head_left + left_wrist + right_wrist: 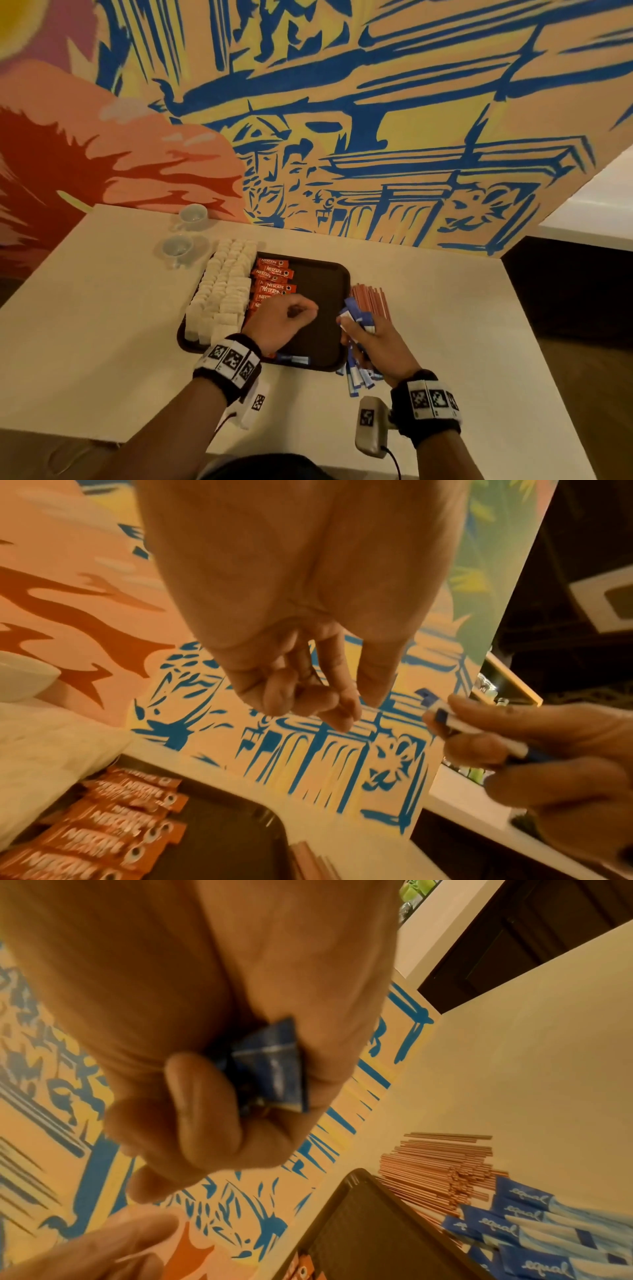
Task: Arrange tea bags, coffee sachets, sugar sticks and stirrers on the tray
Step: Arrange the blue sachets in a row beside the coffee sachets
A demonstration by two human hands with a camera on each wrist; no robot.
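The right hand point(371, 337) sits nearest, just off the tray's right edge, its fingers curled tight round a small bundle of blue Equal sugar sticks point(270, 1066). The left hand point(286, 317) hovers over the bare middle of the dark tray point(329, 281), fingers loosely curled with thumb and fingertips point(337, 712) close together, holding nothing that shows. One blue stick point(293, 359) already lies at the tray's near edge. The step looks to be passing sticks across one at a time, so the left hand should pinch a single stick near its end, keep it flat, and lay it square beside the Nescafé sachets point(274, 281). These stand in a column against the rows of tea bags point(222, 291). More loose sugar sticks point(358, 377) and the stirrers point(370, 301) wait on the table, just right of the tray.
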